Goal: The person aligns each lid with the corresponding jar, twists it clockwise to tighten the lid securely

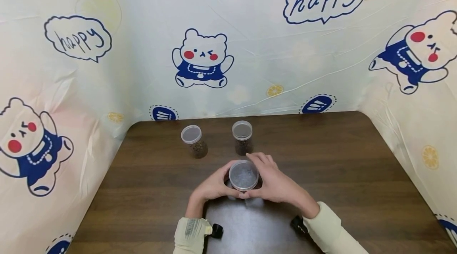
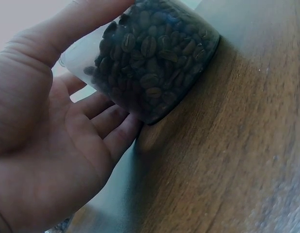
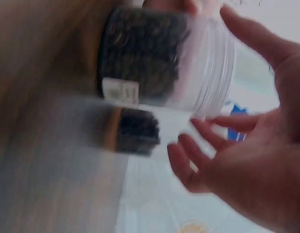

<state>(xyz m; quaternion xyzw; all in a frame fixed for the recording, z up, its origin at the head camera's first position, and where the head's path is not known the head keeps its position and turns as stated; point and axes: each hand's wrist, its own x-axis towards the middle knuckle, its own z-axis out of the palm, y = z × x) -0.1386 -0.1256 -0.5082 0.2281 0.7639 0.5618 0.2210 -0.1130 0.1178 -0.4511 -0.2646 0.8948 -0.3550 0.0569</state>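
A clear plastic jar (image 1: 244, 175) stands near the middle of the wooden table, its round lid facing up. In the left wrist view, coffee beans (image 2: 150, 53) fill its lower part. My left hand (image 1: 213, 184) grips the jar, thumb on the near side and fingers behind. Around the other side is my right hand (image 1: 277, 182), its thumb and fingers spread about the lid. The right wrist view shows a gap between the jar and the right palm (image 3: 261, 170), with fingertips right at the lid's edge. A small white label (image 3: 120, 91) is on the jar.
Two more lidded jars with dark contents stand farther back, one at left (image 1: 194, 143) and one directly behind the held jar (image 1: 242, 139). A patterned curtain (image 1: 257, 47) encloses the table (image 1: 357, 174) at the back and sides.
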